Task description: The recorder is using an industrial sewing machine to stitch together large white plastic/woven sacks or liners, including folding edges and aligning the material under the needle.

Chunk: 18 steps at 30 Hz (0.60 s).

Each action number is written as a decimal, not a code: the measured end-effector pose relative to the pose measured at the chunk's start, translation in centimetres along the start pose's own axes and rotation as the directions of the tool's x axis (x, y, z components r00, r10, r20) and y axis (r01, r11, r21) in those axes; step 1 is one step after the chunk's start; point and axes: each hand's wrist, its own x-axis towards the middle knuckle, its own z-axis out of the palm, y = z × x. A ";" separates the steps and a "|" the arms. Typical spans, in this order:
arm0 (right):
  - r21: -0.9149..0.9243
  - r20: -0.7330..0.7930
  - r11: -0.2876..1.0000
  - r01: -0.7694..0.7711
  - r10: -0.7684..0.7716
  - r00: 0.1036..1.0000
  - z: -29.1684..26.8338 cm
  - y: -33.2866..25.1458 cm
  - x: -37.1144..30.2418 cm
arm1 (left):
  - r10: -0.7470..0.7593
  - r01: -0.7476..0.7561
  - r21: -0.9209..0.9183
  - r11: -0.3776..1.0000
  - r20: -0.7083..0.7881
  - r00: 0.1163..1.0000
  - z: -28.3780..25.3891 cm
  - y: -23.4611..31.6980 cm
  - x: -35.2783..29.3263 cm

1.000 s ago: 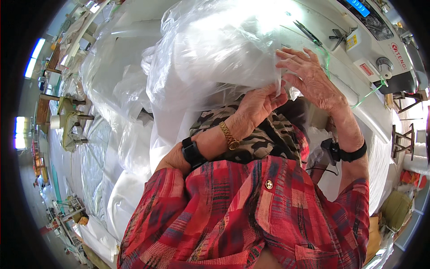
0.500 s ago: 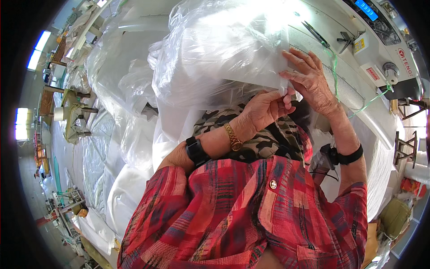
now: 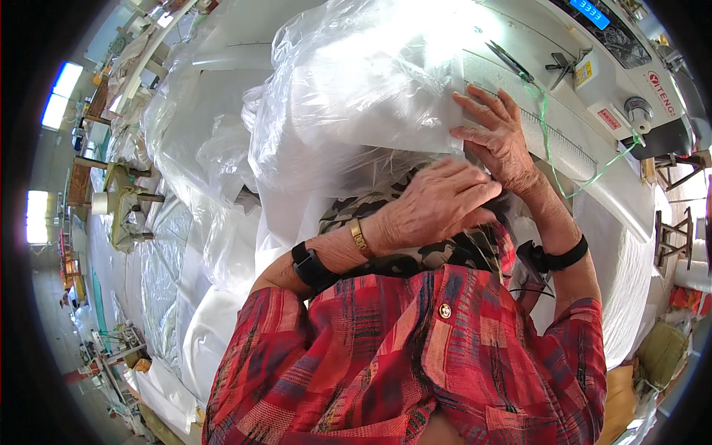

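Note:
A large clear plastic sheet (image 3: 356, 104), crumpled on the left, spreads over the white sewing table and toward my lap. My right hand (image 3: 498, 137) is at the sheet's right edge, fingers spread, with the fingertips on the film; its thumb is largely hidden. Just below that edge is my left hand (image 3: 437, 199), its back turned up and slightly blurred. Its fingers are bent and pressed together, apart from the sheet. Whatever lies between them, if anything, does not show. Beyond my right hand stands a white sewing machine (image 3: 619, 96).
Dark thread snips (image 3: 510, 61) lie on the table (image 3: 512, 30) beyond my right hand. A green cord (image 3: 547, 141) loops from there to the machine. A ruler scale (image 3: 560, 137) runs along the table. A wooden stool (image 3: 673, 233) stands at the far right, and more plastic film (image 3: 159, 259) lies left.
My left hand has come away from the sheet's edge, turning its back upward and moving slightly down. My right hand has shifted a little left and stays at the edge.

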 end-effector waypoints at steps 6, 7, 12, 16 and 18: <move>0.116 -0.012 0.992 -0.050 0.052 0.999 -0.2 -0.5 0.1 | -0.035 0.090 0.356 0.930 -0.157 0.987 0.0 -4.1 0.3; 0.130 0.009 0.989 -0.070 0.070 0.998 -0.3 -0.8 0.2 | -0.030 0.084 0.353 0.932 -0.157 0.987 0.1 -4.6 0.1; 0.147 0.027 0.985 -0.095 0.093 0.995 -0.7 -0.8 0.2 | 0.026 0.040 0.445 0.895 -0.141 0.990 -0.1 -5.4 -0.1; 0.159 0.028 0.983 -0.088 0.085 0.996 -1.0 -1.0 0.2 | 0.091 0.000 0.453 0.892 -0.180 0.979 -0.2 -5.6 -0.3; 0.185 0.056 0.978 -0.097 0.088 0.995 -0.8 -0.9 0.1 | 0.097 -0.017 0.465 0.885 -0.149 0.984 -0.5 -5.8 -0.5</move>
